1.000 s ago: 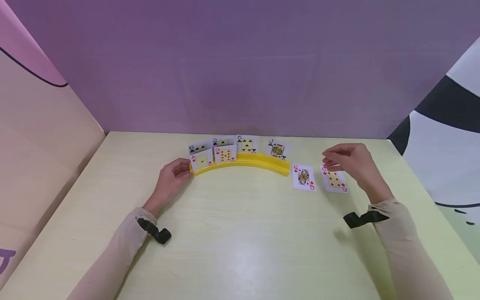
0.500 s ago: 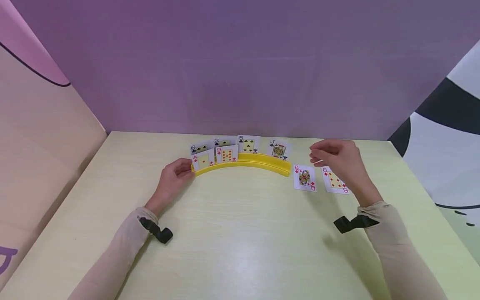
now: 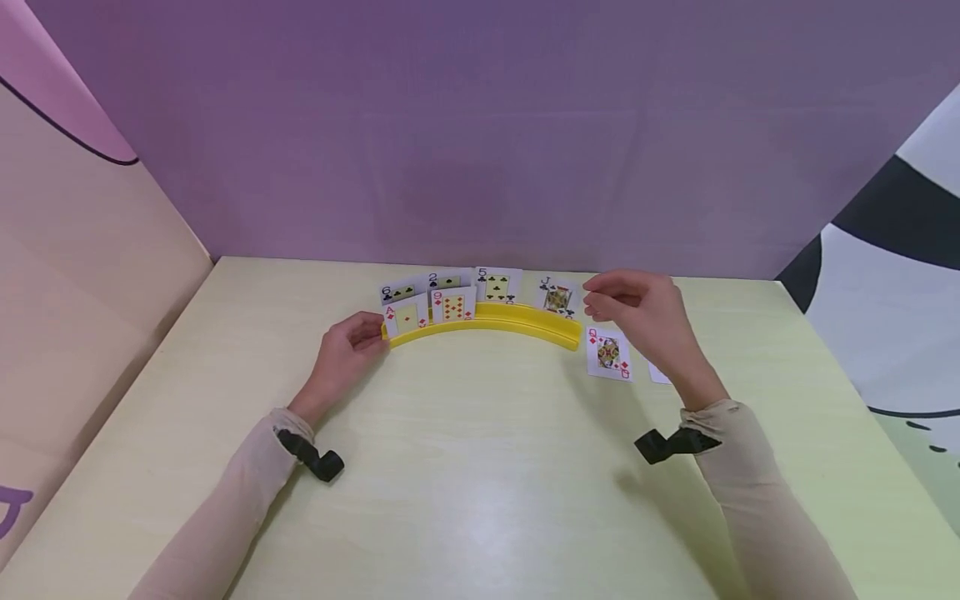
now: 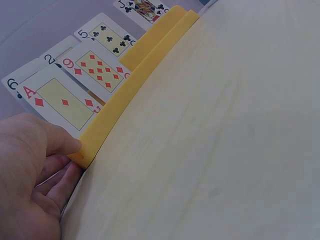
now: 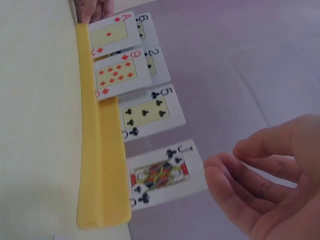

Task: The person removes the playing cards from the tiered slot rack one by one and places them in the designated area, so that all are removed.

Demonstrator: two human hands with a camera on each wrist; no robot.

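A curved yellow card holder [image 3: 487, 323] stands on the pale table [image 3: 480, 467] with several cards upright in it. My left hand [image 3: 366, 335] pinches its left end, the thumb [image 4: 60, 142] against the rim beside the ace of diamonds [image 4: 62, 102]. My right hand [image 3: 611, 302] hovers just right of the jack of clubs [image 3: 557, 298], fingers [image 5: 235, 192] loosely curled and holding nothing. In the right wrist view the jack [image 5: 160, 174] stands at the holder's [image 5: 95, 150] near end, a short gap from my fingertips. A queen of diamonds [image 3: 608, 354] lies flat below my right hand.
A second flat card [image 3: 658, 375] shows only a white corner behind my right wrist. A purple backdrop [image 3: 480, 133] rises behind the table's far edge, with panels at both sides. The nine of diamonds [image 3: 452, 307] and the five of clubs [image 3: 495, 287] stand in the holder.
My right hand has moved left from above the six of diamonds to beside the jack of clubs, and now hides most of the six. The left hand has stayed on the holder.
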